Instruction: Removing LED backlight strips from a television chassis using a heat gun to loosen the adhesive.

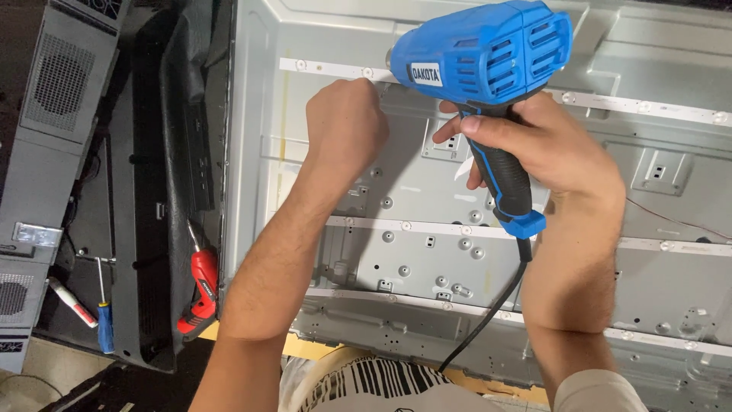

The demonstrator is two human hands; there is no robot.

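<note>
My right hand (pixel 545 145) grips the black handle of a blue heat gun (pixel 488 57), its nozzle pointing left at the top white light strip (pixel 328 70) of a grey metal panel back (pixel 427 252). A black cord (pixel 488 320) hangs from the handle toward me. My left hand (pixel 345 126) is closed, its fingertips pressed on that same strip just left of the nozzle; what they pinch is hidden.
Two more white strips (pixel 404 226) run across the panel below. A red electric screwdriver (pixel 202 290) lies at the panel's left edge. A blue-handled screwdriver (pixel 103 313), a white marker (pixel 70 301) and black plastic covers (pixel 152 191) lie further left.
</note>
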